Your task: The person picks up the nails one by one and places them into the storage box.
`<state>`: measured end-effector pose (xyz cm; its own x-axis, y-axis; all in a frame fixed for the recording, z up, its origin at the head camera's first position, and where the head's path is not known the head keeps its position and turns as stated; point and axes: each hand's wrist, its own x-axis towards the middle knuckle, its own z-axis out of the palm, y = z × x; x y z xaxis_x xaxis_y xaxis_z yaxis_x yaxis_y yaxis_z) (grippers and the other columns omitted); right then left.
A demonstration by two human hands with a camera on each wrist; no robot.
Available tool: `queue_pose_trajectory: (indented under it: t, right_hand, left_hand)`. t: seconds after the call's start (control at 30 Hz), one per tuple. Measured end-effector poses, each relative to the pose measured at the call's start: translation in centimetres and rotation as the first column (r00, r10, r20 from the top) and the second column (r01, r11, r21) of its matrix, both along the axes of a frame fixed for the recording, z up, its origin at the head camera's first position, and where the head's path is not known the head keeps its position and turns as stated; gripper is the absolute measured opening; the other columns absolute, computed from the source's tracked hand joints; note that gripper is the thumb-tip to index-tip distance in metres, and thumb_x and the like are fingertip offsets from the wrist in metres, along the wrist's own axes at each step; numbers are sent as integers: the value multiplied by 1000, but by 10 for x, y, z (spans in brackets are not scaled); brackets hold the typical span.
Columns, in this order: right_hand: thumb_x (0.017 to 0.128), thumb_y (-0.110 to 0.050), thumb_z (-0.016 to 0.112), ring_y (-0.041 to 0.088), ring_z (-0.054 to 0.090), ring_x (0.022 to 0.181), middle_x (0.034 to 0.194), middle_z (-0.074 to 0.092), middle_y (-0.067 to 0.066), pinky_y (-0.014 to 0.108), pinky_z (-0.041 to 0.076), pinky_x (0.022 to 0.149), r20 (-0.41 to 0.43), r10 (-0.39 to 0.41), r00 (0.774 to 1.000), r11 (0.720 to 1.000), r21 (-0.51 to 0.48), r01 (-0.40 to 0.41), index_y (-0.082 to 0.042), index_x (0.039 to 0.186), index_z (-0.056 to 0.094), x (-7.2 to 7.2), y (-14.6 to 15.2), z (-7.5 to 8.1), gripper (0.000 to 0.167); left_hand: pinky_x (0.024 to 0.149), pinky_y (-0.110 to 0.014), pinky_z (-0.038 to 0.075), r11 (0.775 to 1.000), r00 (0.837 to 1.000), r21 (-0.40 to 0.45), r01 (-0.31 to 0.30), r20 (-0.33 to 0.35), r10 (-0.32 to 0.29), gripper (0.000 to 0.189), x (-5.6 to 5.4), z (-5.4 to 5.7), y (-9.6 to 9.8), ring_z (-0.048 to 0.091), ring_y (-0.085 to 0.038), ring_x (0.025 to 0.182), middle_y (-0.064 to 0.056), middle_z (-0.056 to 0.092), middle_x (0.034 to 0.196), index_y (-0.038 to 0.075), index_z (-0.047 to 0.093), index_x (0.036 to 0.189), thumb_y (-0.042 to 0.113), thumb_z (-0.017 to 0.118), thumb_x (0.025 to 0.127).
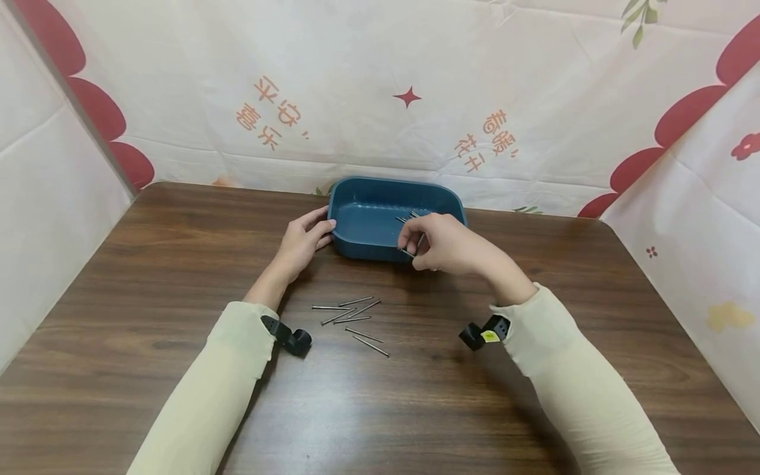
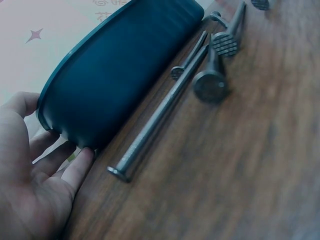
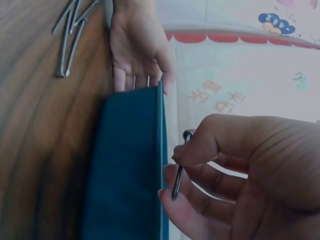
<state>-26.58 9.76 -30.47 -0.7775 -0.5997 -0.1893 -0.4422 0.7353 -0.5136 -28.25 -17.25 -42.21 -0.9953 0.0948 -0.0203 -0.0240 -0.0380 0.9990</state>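
My left hand (image 1: 301, 241) holds the left end of a blue plastic tub (image 1: 371, 252), its thumb at the rim and its fingers against the outer wall. Over the tub's front right edge, my right hand (image 1: 446, 244) pinches a metal nail (image 3: 180, 172) between thumb and fingertips. That nail slants beside the rim in the right wrist view, its head near the thumb. More nails (image 1: 401, 219) lie inside the tub, partly hidden behind my right hand. In front of the tub, several loose nails (image 1: 371, 346) are scattered on the table; the left wrist view shows a long nail (image 2: 159, 112) close up.
The brown wooden table (image 1: 148, 290) reaches back to a printed cloth (image 1: 356, 86) hanging right behind the tub. White cloth also closes off the left and right sides. Each sleeve cuff carries a small black camera (image 1: 294, 340).
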Motion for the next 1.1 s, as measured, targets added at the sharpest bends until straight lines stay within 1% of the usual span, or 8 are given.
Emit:
queue_pose_trajectory:
  t: [0.17, 0.23, 0.47, 0.63, 0.77, 1.0, 1.1]
  right_hand:
    - [86, 3, 65, 23, 59, 79, 94, 64, 7, 30, 52, 62, 10, -2, 1000, 1000, 5, 2, -6, 107, 68, -11, 4, 7, 23]
    - [86, 4, 64, 23, 58, 79, 94, 64, 8, 30, 52, 61, 15, -4, 1000, 1000, 5, 3, -5, 107, 68, -16, 5, 9, 23]
    - [87, 3, 63, 20, 56, 65, 94, 62, 9, 30, 51, 55, 17, 1, 1000, 1000, 11, -1, -3, 108, 68, -34, 5, 12, 23]
    - [85, 3, 65, 19, 57, 61, 91, 61, 9, 30, 55, 54, 8, -22, 1000, 1000, 13, 22, -2, 107, 68, -46, 2, 14, 22]
    - [86, 4, 66, 19, 57, 61, 90, 60, 9, 34, 57, 55, 17, -32, 999, 999, 21, 31, -1, 107, 66, -56, -1, 12, 21]
    - [86, 0, 68, 18, 56, 64, 87, 59, 7, 29, 56, 52, -35, -53, 998, 995, 78, 56, -5, 102, 66, -76, -12, 7, 17]
    - [86, -1, 69, 18, 56, 67, 87, 59, 7, 31, 58, 55, -33, -57, 998, 993, 98, 60, -6, 102, 66, -84, -17, 4, 17]
  left_hand:
    - [110, -33, 52, 1000, 1000, 3, -2, 3, 2, 55, 0, 0, 0, 54, -27, 137, -16, 46, 156, 6, 40, 155, 21, 54, 104]
    - [110, -33, 52, 1000, 1000, -1, 1, 2, -1, 55, 0, 0, 0, 54, -27, 138, -16, 45, 156, 6, 40, 155, 21, 54, 104]
    - [109, -31, 52, 1000, 1000, -3, 3, 1, -3, 55, 1, 1, 0, 55, -27, 138, -15, 45, 156, 6, 40, 155, 21, 54, 105]
    - [110, -33, 52, 1000, 1000, -7, 4, 10, -4, 55, 1, 2, 0, 54, -27, 138, -15, 44, 157, 7, 39, 155, 22, 54, 105]
    - [111, -34, 52, 1000, 1000, -10, 3, 10, -3, 55, 0, 2, 0, 55, -27, 138, -15, 45, 156, 7, 40, 155, 22, 55, 104]
    - [111, -35, 52, 1000, 1000, -5, -5, 12, 5, 55, 0, 2, 0, 55, -27, 137, -16, 45, 156, 7, 40, 155, 22, 56, 104]
    - [112, -36, 52, 1000, 1000, 2, -8, 13, 7, 55, 0, 1, 0, 55, -28, 138, -16, 45, 156, 6, 41, 155, 21, 56, 104]
